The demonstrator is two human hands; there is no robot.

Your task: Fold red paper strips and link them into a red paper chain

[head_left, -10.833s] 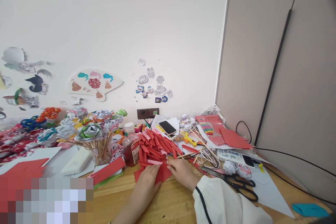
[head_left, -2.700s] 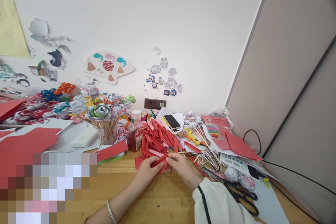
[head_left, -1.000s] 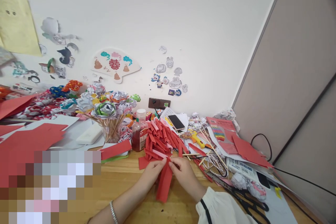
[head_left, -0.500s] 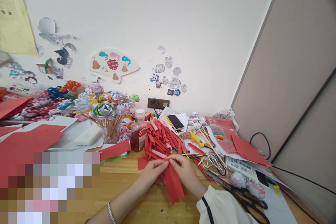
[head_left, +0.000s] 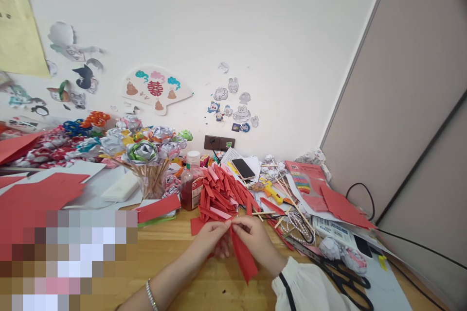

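Note:
A strip of red paper hangs between my two hands, its free end pointing down toward me over the wooden table. My left hand pinches its upper end between thumb and forefinger. Close beside it, my right hand grips the same strip near the top, fingertips almost meeting the left ones. A lengthwise fold seems to run along the strip. Right behind my hands lies a heap of folded red paper strips. A flat red paper piece sits by my left hand.
Left of the heap stand a glass bottle and a cup of paper flowers on sticks. To the right lie a phone, a yellow glue gun, a pearl string, and black scissors. Red sheets cover the left side.
The red strip has turned and narrowed in view, its lower end swinging slightly right. My left fingers have shifted a little, so more of them shows beneath. The camera view moved slightly.

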